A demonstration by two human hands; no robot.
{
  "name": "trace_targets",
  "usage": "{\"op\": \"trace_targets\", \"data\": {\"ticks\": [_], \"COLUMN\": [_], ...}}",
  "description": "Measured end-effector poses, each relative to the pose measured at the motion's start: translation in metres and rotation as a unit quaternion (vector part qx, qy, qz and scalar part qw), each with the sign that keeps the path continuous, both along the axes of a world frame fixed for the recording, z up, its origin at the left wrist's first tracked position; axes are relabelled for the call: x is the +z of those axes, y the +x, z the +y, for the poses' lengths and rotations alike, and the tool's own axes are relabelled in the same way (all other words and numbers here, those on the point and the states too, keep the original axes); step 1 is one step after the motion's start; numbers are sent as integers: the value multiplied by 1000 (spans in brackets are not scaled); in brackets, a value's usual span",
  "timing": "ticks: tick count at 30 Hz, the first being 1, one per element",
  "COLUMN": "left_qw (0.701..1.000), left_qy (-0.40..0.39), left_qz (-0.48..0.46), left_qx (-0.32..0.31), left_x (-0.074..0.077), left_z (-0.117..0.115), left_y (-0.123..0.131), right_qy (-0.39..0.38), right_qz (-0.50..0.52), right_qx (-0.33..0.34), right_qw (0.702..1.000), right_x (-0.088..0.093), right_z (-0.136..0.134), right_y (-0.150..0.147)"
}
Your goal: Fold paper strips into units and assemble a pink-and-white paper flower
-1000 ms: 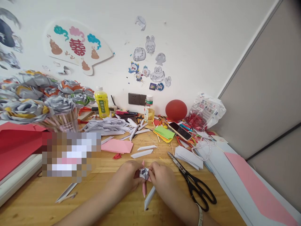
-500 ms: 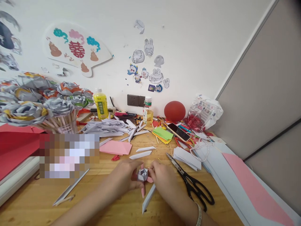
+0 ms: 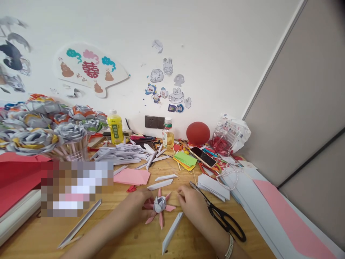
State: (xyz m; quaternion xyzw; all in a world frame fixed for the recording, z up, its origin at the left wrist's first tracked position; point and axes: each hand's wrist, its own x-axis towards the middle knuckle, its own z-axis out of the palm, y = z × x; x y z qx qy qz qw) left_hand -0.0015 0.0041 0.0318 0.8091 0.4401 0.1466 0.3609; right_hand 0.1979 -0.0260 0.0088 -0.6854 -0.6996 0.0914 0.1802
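Observation:
A paper flower [image 3: 160, 204] with a grey-white folded centre and several pink pointed petals spread round it is just above the table. My left hand [image 3: 140, 205] grips the flower at its left side, fingers closed round the pink petals there. Apart from it to the right is my right hand [image 3: 191, 201], its fingers curled into a pinch; whether anything small is between them I cannot make out. A folded white paper strip [image 3: 171, 233] lies below the flower, between my forearms. Black-handled scissors [image 3: 226, 219] lie partly behind my right hand and wrist.
Folded white strips [image 3: 121, 154] are heaped at the back, near a yellow bottle [image 3: 115, 127]. Pink paper [image 3: 132, 177], green paper [image 3: 185, 159], a phone [image 3: 203, 157] and a white paper stack [image 3: 212, 187] lie around. Grey paper flowers [image 3: 35, 140] stand at left.
My right hand has come away from the flower to the right. The flower has turned, showing more pink petals, and stays in my left hand. The view has tilted slightly up.

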Motion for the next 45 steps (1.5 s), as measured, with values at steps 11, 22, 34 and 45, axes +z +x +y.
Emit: {"op": "trace_targets", "data": {"ticks": [11,22,34,45], "left_qw": [994,977,984,956], "left_qy": [39,37,31,250], "left_qz": [-93,-200,-127,-153], "left_qx": [51,66,119,23], "left_x": [5,7,13,0], "left_z": [3,7,-5,-21], "left_y": [7,5,13,17], "right_qy": [18,102,77,223], "right_qz": [285,370,428,242], "right_qx": [43,91,78,152], "right_qw": [957,919,897,932], "right_x": [-16,-3,-2,7], "right_z": [7,1,0,-10], "right_y": [-2,-9,-7,-15]}}
